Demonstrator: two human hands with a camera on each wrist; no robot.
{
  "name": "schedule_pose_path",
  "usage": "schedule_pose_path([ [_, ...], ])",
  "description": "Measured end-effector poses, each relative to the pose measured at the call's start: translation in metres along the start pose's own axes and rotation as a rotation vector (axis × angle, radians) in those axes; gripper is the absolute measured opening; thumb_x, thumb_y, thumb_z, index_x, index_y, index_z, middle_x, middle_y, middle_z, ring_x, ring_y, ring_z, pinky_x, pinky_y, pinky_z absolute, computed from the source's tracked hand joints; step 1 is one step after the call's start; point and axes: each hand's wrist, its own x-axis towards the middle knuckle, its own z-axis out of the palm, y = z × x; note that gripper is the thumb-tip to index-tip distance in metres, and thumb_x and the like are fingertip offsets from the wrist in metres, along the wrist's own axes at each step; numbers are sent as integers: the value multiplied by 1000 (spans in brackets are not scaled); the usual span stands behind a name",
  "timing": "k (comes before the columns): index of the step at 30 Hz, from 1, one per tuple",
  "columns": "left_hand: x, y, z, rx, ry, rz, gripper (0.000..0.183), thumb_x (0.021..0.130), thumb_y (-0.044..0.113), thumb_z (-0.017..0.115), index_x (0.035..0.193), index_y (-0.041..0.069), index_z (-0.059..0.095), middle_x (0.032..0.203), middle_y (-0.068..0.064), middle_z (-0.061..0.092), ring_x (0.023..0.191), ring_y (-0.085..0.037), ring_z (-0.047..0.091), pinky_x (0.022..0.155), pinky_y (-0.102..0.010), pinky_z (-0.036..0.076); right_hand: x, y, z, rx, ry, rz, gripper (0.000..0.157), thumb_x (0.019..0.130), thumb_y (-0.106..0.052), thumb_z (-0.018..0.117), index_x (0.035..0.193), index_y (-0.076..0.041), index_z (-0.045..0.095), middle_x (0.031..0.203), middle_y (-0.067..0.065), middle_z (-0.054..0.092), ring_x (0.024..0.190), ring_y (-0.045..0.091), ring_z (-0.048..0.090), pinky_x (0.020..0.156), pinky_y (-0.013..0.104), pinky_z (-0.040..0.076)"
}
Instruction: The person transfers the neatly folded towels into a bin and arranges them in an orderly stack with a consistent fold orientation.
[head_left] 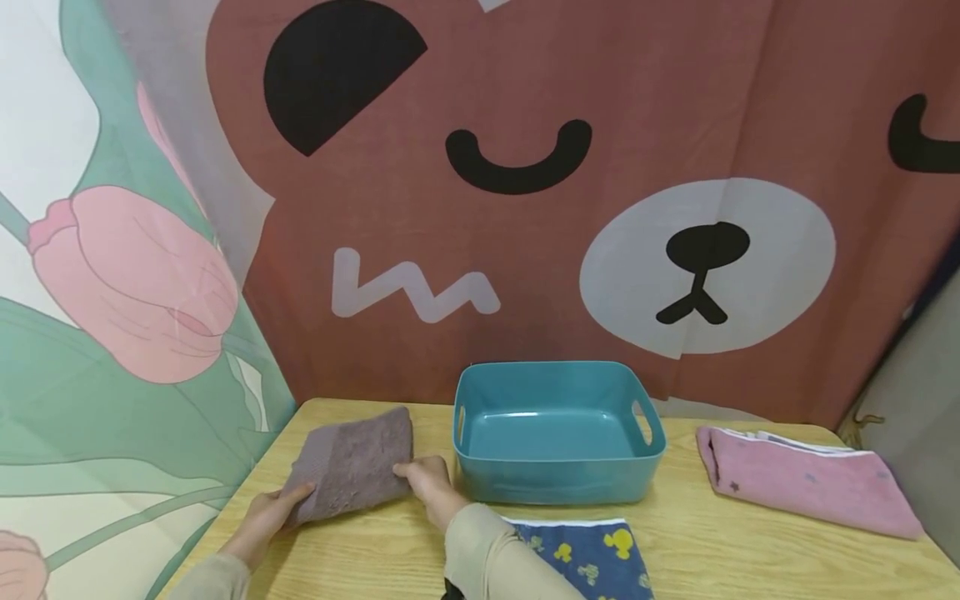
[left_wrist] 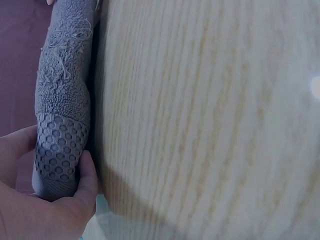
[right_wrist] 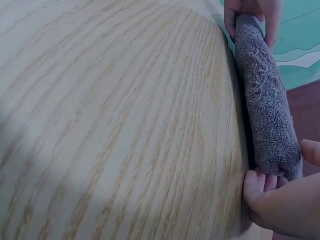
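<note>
Teal basin (head_left: pixel 557 482): on worktop (head_left: pixel 705 546), inner floor visible | mauve towel (head_left: pixel 358 468): outside, left of basin | grip: left hand (head_left: pixel 266 516), right hand (head_left: pixel 431 483) pinching towel's opposite ends

The long sleeves (head_left: pixel 517 560) are plain light beige, loose and softly creased.

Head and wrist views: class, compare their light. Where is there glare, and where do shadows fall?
Head view: bright, with a thin streak of glare inside the basin; left wrist view: dimmer and bluish, a white glare spot at the right edge, a shadow across the table near the left hand; right wrist view: also dim, a soft shadow over the table's lower left.
</note>
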Motion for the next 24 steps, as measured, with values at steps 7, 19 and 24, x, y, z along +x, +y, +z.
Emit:
schedule_pose_path([
  [7, 0, -2, -1, 35, 1, 31, 87, 100, 43, 54, 138, -29, 24, 144, -44, 28, 129, -52, 38, 105, -54, 39, -1, 2, 2, -9, 7, -30, 42, 85, -9, 73, 117, 16, 62, 123, 25, 61, 119, 41, 54, 100, 49, 45],
  [19, -2, -4, -3, 29, -10, 53, 87, 96, 42, 61, 140, -26, 27, 145, -41, 32, 129, -46, 40, 108, -54, 35, 1, 5, 5, -36, 18, -33, 38, 83, 2, 73, 118, 13, 64, 120, 22, 64, 116, 37, 58, 97, 46, 48],
  [24, -2, -3, -3, 25, -15, 68, 82, 96, 38, 62, 140, -24, 31, 142, -38, 38, 126, -43, 44, 107, -53, 36, -2, 1, 6, -18, 7, -41, 40, 81, 7, 71, 120, 13, 63, 120, 20, 64, 116, 36, 58, 97, 45, 49],
])
